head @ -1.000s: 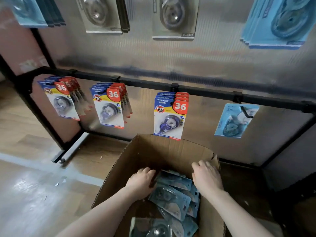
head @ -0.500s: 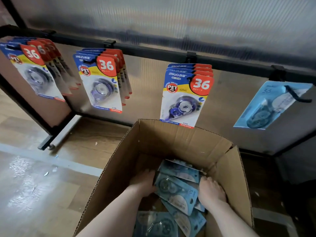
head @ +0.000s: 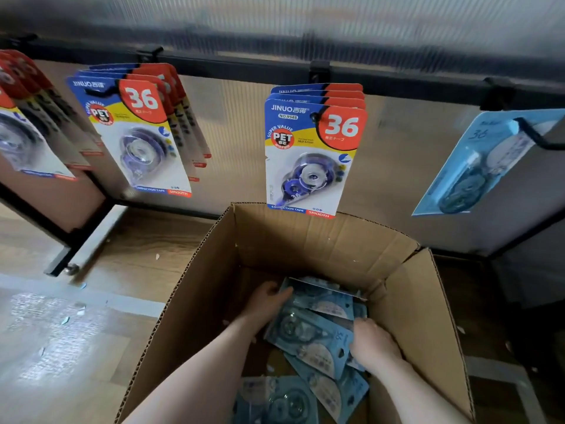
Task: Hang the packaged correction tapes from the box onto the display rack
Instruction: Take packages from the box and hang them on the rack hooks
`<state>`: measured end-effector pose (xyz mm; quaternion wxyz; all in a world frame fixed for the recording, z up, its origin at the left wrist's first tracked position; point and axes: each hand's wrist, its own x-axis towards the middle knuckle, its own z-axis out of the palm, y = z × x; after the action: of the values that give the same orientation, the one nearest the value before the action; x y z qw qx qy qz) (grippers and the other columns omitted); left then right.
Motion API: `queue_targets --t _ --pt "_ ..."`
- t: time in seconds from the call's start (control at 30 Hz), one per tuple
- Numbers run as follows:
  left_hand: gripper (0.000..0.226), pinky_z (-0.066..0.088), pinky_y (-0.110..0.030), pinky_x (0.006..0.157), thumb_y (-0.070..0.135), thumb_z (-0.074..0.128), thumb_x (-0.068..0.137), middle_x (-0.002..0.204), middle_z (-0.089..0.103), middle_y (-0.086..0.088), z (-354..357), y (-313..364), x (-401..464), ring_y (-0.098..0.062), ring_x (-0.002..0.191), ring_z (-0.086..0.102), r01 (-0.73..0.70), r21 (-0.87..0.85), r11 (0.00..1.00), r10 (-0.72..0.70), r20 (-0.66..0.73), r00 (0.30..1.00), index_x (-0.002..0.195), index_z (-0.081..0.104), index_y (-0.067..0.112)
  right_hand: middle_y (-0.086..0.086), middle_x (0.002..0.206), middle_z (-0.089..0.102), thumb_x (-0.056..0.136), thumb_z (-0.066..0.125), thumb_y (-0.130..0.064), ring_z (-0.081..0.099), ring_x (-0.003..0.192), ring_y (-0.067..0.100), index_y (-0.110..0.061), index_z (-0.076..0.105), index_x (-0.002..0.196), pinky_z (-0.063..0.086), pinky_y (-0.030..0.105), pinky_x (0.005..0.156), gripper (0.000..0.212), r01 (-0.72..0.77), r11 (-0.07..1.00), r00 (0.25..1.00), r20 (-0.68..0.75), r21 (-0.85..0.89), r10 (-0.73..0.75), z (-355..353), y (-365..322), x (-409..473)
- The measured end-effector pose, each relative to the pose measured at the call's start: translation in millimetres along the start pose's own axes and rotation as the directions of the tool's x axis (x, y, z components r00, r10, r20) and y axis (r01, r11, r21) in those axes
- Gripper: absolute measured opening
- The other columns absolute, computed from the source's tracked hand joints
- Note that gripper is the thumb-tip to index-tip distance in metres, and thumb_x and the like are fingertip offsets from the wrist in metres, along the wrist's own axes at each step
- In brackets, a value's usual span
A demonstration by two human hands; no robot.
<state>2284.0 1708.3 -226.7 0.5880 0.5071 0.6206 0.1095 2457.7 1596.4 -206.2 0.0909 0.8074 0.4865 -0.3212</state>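
Observation:
An open cardboard box (head: 308, 240) stands on the floor below the rack and holds several light-blue packaged correction tapes (head: 308, 335). Both my hands are deep inside it. My left hand (head: 266, 301) has its fingers curled round the left edge of the pile. My right hand (head: 371, 341) grips the pile's right edge, fingertips hidden under the packs. On the black rack bar (head: 244, 67), one light-blue pack (head: 477, 166) hangs on the far-right hook (head: 538, 139).
Three hooks to the left carry red-blue-yellow "36" packs: a middle stack (head: 315, 154), another (head: 137, 130) and one cut off at the left edge (head: 21, 127). A black rack foot (head: 61, 261) rests on the wooden floor.
Both hands have gone deeper into the box and closed on the edges of the blue packs. My view has moved closer to the rack and box.

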Motion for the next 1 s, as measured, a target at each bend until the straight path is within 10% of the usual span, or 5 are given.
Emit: queue_targets --t 0.17,0.37,0.57,0.9,1.0 --pt "0.061 0.044 -0.028 0.085 0.026 0.066 0.086 0.128 0.054 -0.013 -5.8 10.7 2.2 -0.021 0.106 0.054 0.018 -0.02 1.0 -0.017 0.013 1.0 0.139 0.04 0.01 0.002 0.121 0.05 0.082 0.066 -0.036 0.053 0.108 0.019 -0.023 0.05 0.126 0.046 0.029 0.086 0.048 0.019 0.997 1.0 0.007 0.068 -0.019 8.9 1.9 -0.8" --pt "0.04 0.045 -0.031 0.086 -0.004 0.059 0.085 0.105 0.06 -0.008 -17.5 19.4 -1.9 -0.019 0.096 0.055 0.138 -0.044 0.989 -0.131 0.146 0.981 0.123 0.052 0.004 -0.008 0.083 0.05 0.083 0.067 -0.029 0.054 0.083 0.014 -0.028 0.04 0.074 0.038 0.021 0.057 0.028 0.016 0.994 0.986 0.165 0.111 -0.034 6.8 7.6 0.1" --pt "0.026 0.051 -0.029 0.071 -0.01 0.049 0.08 0.091 0.061 -0.009 -35.3 17.1 -6.4 -0.019 0.085 0.058 0.211 -0.034 0.977 -0.197 0.237 0.951 0.092 0.06 0.011 0.004 0.088 0.06 0.087 0.058 -0.019 0.06 0.063 0.015 -0.018 0.047 0.093 0.047 0.022 0.048 0.012 -0.091 0.886 0.946 0.317 0.455 -0.066 5.5 9.4 -1.1" --pt "0.097 0.047 -0.026 0.055 0.0 0.059 0.08 0.089 0.062 -0.008 -49.3 1.3 -8.9 -0.013 0.065 0.057 0.203 0.388 0.899 -0.266 0.116 0.957 0.147 0.0 0.037 0.006 0.09 0.063 0.09 0.05 -0.007 0.065 0.076 0.02 -0.022 0.047 0.1 0.045 0.022 0.048 0.018 0.027 0.796 0.995 0.058 0.605 -0.077 -1.3 -5.4 -5.5" --pt "0.086 0.048 -0.027 0.061 0.004 0.062 0.08 0.122 0.057 -0.012 -47.8 -4.7 -9.4 -0.019 0.085 0.061 0.098 0.587 0.803 -0.212 0.128 0.969 0.148 0.016 0.032 -0.01 0.083 0.055 0.094 0.044 -0.007 0.059 0.067 0.006 -0.027 0.048 0.119 0.04 0.013 0.046 0.032 0.061 0.816 0.997 0.001 0.574 -0.075 -3.7 -3.9 -10.1"
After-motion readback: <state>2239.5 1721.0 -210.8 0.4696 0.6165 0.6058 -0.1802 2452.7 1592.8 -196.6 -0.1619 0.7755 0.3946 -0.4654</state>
